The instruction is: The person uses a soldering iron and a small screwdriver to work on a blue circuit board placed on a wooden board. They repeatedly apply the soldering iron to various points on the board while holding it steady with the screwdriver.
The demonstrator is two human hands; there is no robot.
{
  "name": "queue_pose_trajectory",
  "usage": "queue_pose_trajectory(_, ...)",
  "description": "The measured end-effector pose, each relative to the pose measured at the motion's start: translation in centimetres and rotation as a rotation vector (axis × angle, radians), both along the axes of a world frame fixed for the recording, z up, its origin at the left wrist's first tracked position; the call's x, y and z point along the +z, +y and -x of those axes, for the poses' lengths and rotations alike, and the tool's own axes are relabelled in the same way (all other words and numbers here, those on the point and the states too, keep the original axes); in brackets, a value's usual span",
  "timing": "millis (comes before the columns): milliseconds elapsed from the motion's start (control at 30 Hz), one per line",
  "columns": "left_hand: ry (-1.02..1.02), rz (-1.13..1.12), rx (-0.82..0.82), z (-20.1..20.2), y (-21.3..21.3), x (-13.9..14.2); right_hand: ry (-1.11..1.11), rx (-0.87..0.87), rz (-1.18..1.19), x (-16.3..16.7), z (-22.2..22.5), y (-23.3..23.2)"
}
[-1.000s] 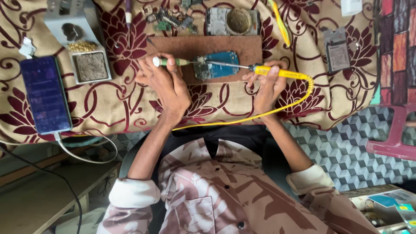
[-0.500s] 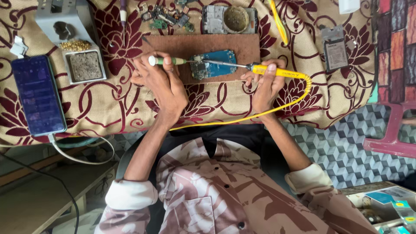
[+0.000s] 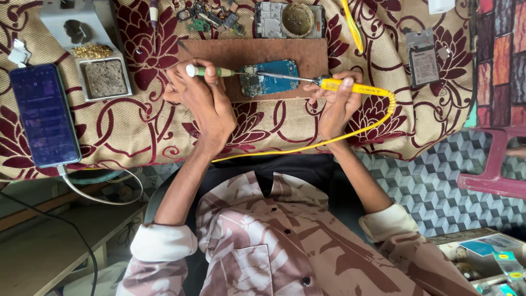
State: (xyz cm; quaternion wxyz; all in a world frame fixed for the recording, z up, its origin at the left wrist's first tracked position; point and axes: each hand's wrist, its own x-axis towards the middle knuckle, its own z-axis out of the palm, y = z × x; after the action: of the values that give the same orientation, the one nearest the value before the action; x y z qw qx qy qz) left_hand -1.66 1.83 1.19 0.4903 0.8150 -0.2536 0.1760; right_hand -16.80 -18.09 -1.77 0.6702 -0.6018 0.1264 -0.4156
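A blue phone circuit board (image 3: 274, 78) lies on a brown wooden board (image 3: 219, 52) on the patterned cloth. My left hand (image 3: 205, 104) grips a green-handled screwdriver (image 3: 211, 71) whose tip rests on the board's left end. My right hand (image 3: 337, 104) holds a yellow soldering iron (image 3: 350, 86), and its metal tip reaches the circuit board from the right. The iron's yellow cable (image 3: 307, 145) loops back across the cloth toward my body.
A dark smartphone (image 3: 45, 115) with a white cable lies at the left. Behind it stands a soldering stand with a sponge tray (image 3: 104, 78). A bare phone frame (image 3: 285, 19) and small parts lie at the back, a phone battery (image 3: 423, 57) at the right, a pink stool (image 3: 493, 164) beyond.
Both hands keep the same tools on the circuit board. Only the camera view has shifted slightly.
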Motion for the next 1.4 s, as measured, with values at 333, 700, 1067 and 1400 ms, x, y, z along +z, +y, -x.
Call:
queue_pose_trajectory(333, 0.036, -0.017, 0.009, 0.0, -0.1, 0.0, 0.009, 0.035, 0.019, 0.0, 0.0, -0.2)
queue_pose_trajectory(700, -0.037, -0.024, 0.01, -0.3, 0.1, -0.3, -0.019, 0.067, 0.07, 0.3, 0.0, 0.1)
queue_pose_trajectory(1067, 0.009, -0.032, 0.009, -0.2, 0.1, -0.4, 0.082, 0.091, 0.19, 1.1, 0.3, 0.4)
queue_pose_trajectory(1400, -0.002, -0.024, 0.003, -0.3, 0.1, -0.8, 0.065, 0.059, 0.152, 0.8, 0.2, 0.3)
